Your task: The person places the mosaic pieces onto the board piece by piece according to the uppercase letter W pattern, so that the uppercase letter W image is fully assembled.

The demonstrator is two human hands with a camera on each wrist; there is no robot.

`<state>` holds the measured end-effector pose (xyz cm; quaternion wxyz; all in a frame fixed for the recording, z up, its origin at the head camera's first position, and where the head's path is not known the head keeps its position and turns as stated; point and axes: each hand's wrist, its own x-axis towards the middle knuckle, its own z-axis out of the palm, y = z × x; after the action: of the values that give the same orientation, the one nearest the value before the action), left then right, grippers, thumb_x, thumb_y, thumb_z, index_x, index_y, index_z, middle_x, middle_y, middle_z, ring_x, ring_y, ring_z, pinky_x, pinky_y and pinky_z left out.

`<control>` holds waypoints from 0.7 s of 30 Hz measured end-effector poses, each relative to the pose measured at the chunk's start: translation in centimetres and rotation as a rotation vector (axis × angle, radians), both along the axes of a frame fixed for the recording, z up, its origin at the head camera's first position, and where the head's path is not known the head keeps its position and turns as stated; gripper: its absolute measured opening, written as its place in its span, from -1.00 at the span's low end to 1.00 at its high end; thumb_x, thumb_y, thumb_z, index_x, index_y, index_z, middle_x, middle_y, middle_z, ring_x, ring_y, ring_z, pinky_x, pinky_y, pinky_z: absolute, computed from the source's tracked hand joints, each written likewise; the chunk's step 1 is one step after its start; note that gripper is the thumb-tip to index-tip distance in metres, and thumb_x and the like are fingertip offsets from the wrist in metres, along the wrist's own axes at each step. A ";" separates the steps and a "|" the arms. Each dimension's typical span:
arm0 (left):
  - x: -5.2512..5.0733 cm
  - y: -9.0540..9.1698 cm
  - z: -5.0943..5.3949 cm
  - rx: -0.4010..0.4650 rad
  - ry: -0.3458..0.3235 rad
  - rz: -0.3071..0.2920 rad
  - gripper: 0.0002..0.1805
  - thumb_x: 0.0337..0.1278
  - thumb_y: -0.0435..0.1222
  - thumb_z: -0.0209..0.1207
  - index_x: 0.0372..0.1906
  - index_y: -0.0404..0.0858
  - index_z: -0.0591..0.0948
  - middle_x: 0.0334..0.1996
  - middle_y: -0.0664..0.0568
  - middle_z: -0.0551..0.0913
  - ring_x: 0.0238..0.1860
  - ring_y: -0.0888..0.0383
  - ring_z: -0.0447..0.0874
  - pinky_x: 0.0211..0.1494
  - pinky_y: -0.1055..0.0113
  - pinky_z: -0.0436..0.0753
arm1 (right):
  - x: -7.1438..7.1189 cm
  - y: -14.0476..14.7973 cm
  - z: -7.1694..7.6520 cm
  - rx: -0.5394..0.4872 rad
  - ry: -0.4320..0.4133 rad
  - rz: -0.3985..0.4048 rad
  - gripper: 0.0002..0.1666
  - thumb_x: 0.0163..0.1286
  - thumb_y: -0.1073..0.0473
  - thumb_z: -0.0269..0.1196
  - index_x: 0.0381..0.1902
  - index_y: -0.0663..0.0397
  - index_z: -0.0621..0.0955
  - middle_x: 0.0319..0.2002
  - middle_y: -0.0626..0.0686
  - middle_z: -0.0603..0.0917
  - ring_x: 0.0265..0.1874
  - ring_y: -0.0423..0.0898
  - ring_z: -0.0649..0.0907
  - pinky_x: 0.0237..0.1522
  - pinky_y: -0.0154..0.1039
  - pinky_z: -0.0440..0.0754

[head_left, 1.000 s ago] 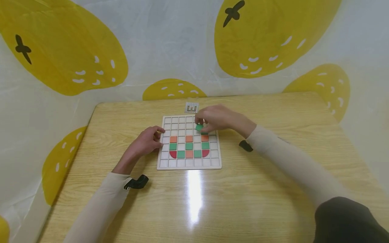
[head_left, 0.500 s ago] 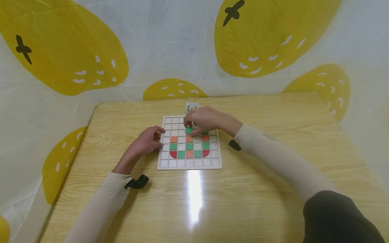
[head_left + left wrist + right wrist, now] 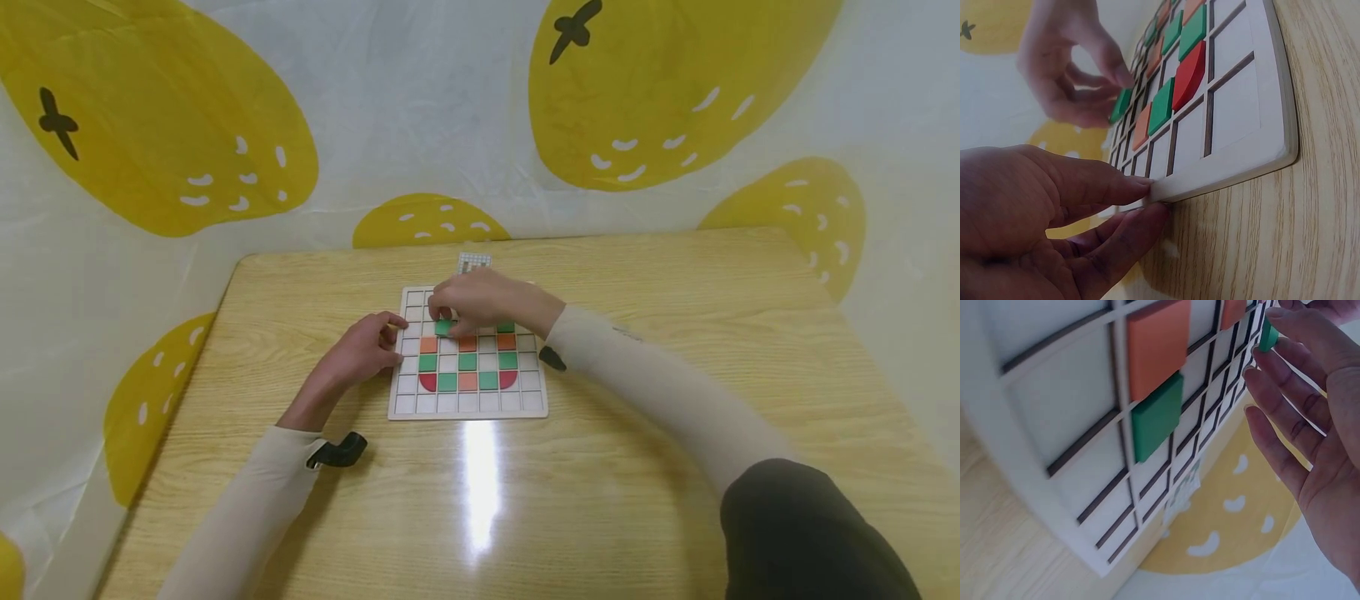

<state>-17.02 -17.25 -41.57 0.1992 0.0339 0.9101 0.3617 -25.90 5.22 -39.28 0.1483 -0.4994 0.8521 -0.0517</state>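
Note:
A white square grid board (image 3: 468, 404) lies on the table, with orange, green and red pieces in some of its cells. My left hand (image 3: 367, 348) holds the board's left edge, and in the left wrist view its thumb (image 3: 1129, 187) lies along the rim. Over the upper left part of the grid, my right hand (image 3: 483, 298) pinches a green square tile (image 3: 443, 327) between thumb and fingers. Orange tiles (image 3: 428, 344), green tiles (image 3: 467, 362) and two red quarter-round pieces (image 3: 427, 381) sit in cells. The right hand hides some upper cells.
Behind the board, a small card (image 3: 476, 259) with a printed grid pattern is partly covered by the right hand. The wood-grain table (image 3: 615, 483) reaches back to a white sheet (image 3: 420, 100) with yellow shapes.
My right hand has moved left across the upper part of the board, carrying the green tile along. My left hand stays at the board's left edge.

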 end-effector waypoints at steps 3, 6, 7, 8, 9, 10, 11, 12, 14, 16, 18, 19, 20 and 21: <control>0.0 0.0 0.0 -0.003 0.005 -0.005 -0.45 0.27 -0.45 0.27 0.35 -0.29 0.45 0.00 -0.19 0.46 0.01 -0.08 0.42 -0.11 0.23 0.52 | 0.1 -0.7 0.1 0.000 0.014 0.004 -0.73 0.37 -0.08 0.36 -0.07 -0.14 0.66 -0.18 -0.15 0.64 -0.23 -0.14 0.58 -0.23 -0.20 0.53; 0.0 0.0 0.1 -0.002 0.015 -0.009 -0.44 0.26 -0.45 0.27 0.35 -0.29 0.45 0.00 -0.20 0.46 0.00 -0.09 0.42 -0.10 0.22 0.52 | 0.1 -1.2 0.2 0.011 0.028 0.002 -0.72 0.38 -0.10 0.35 -0.06 -0.15 0.66 -0.18 -0.15 0.64 -0.23 -0.15 0.58 -0.24 -0.20 0.53; 0.0 -0.1 0.1 -0.002 0.018 -0.012 -0.45 0.26 -0.45 0.27 0.34 -0.29 0.45 0.00 -0.20 0.46 0.00 -0.09 0.42 -0.10 0.21 0.52 | 0.1 -1.4 0.2 0.015 0.034 0.002 -0.72 0.38 -0.11 0.35 -0.06 -0.15 0.66 -0.17 -0.15 0.64 -0.22 -0.15 0.59 -0.24 -0.19 0.54; 0.0 -0.1 0.0 -0.004 0.020 -0.013 -0.45 0.26 -0.45 0.27 0.34 -0.30 0.45 0.00 -0.21 0.47 0.00 -0.09 0.43 -0.09 0.21 0.52 | 0.2 -1.6 0.2 0.018 0.038 0.002 -0.72 0.39 -0.10 0.34 -0.05 -0.14 0.66 -0.16 -0.14 0.64 -0.22 -0.15 0.59 -0.25 -0.19 0.54; 0.0 -0.1 0.0 -0.005 0.022 -0.014 -0.45 0.26 -0.45 0.27 0.34 -0.30 0.45 0.00 -0.21 0.47 0.00 -0.09 0.43 -0.09 0.21 0.52 | 0.2 -1.7 0.2 0.020 0.040 0.001 -0.71 0.39 -0.09 0.34 -0.04 -0.13 0.67 -0.15 -0.13 0.64 -0.21 -0.15 0.60 -0.25 -0.18 0.55; 0.0 -0.1 0.0 -0.005 0.021 -0.014 -0.45 0.26 -0.45 0.28 0.34 -0.30 0.45 0.00 -0.21 0.47 0.00 -0.09 0.43 -0.09 0.21 0.51 | 0.2 -1.8 0.2 0.023 0.043 0.000 -0.70 0.39 -0.09 0.33 -0.02 -0.12 0.67 -0.14 -0.12 0.64 -0.21 -0.15 0.61 -0.25 -0.18 0.56; 0.0 -0.1 -0.1 -0.006 0.020 -0.014 -0.45 0.26 -0.45 0.28 0.34 -0.30 0.45 0.00 -0.21 0.48 0.00 -0.09 0.43 -0.08 0.21 0.52 | 0.2 -1.9 0.1 0.028 0.044 -0.005 -0.69 0.40 -0.08 0.33 0.00 -0.11 0.68 -0.13 -0.11 0.64 -0.21 -0.15 0.61 -0.25 -0.18 0.57; 0.0 -0.1 -0.1 -0.007 0.018 -0.014 -0.45 0.26 -0.45 0.28 0.34 -0.30 0.45 0.01 -0.21 0.48 0.00 -0.09 0.43 -0.08 0.21 0.52 | 0.2 -2.0 0.1 0.033 0.043 -0.011 -0.69 0.40 -0.07 0.33 0.02 -0.11 0.69 -0.13 -0.10 0.64 -0.20 -0.15 0.61 -0.24 -0.18 0.57; 0.0 0.0 -0.2 -0.008 0.014 -0.013 -0.45 0.26 -0.44 0.27 0.34 -0.30 0.45 0.01 -0.21 0.48 0.00 -0.09 0.43 -0.08 0.22 0.52 | 0.2 -2.2 0.0 0.041 0.039 -0.028 -0.67 0.40 -0.06 0.33 0.05 -0.11 0.70 -0.12 -0.10 0.64 -0.19 -0.16 0.61 -0.22 -0.18 0.56; 0.0 0.0 -0.1 -0.008 0.012 -0.010 -0.45 0.26 -0.44 0.28 0.34 -0.30 0.45 0.00 -0.21 0.48 0.01 -0.09 0.43 -0.08 0.23 0.52 | 0.3 -2.2 -0.1 0.050 0.039 -0.044 -0.67 0.40 -0.06 0.34 0.05 -0.12 0.70 -0.12 -0.10 0.64 -0.20 -0.16 0.60 -0.21 -0.19 0.56; 0.0 0.1 -0.2 -0.008 0.012 -0.006 -0.45 0.26 -0.45 0.28 0.34 -0.30 0.45 0.00 -0.21 0.48 0.00 -0.09 0.43 -0.09 0.23 0.52 | 0.3 -2.3 -0.3 0.050 0.045 -0.053 -0.69 0.40 -0.06 0.34 0.03 -0.12 0.72 -0.14 -0.11 0.64 -0.21 -0.15 0.60 -0.22 -0.20 0.55; 0.0 0.1 -0.2 -0.009 0.013 -0.005 -0.45 0.26 -0.45 0.28 0.34 -0.30 0.45 0.00 -0.21 0.48 0.00 -0.09 0.43 -0.09 0.23 0.52 | 0.3 -2.3 -0.4 0.046 0.049 -0.055 -0.70 0.40 -0.06 0.34 0.02 -0.12 0.72 -0.15 -0.10 0.64 -0.22 -0.15 0.60 -0.24 -0.20 0.55; 0.0 0.0 -0.1 -0.010 0.013 -0.003 -0.45 0.26 -0.45 0.28 0.34 -0.29 0.45 0.00 -0.21 0.48 0.00 -0.09 0.43 -0.09 0.23 0.52 | 0.3 -2.3 -0.5 0.043 0.054 -0.055 -0.71 0.41 -0.06 0.34 0.00 -0.12 0.73 -0.16 -0.11 0.63 -0.23 -0.15 0.60 -0.25 -0.21 0.55; 0.0 0.1 -0.1 -0.010 0.013 -0.002 -0.45 0.26 -0.45 0.28 0.34 -0.29 0.45 -0.01 -0.20 0.48 0.00 -0.09 0.43 -0.09 0.23 0.52 | 0.3 -2.3 -0.6 0.038 0.058 -0.056 -0.72 0.40 -0.06 0.35 -0.01 -0.13 0.73 -0.16 -0.11 0.63 -0.24 -0.15 0.59 -0.27 -0.22 0.54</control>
<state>-17.00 -17.20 -41.70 0.1938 0.0363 0.9131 0.3569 -25.56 2.88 -39.89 0.1314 -0.4737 0.8705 -0.0250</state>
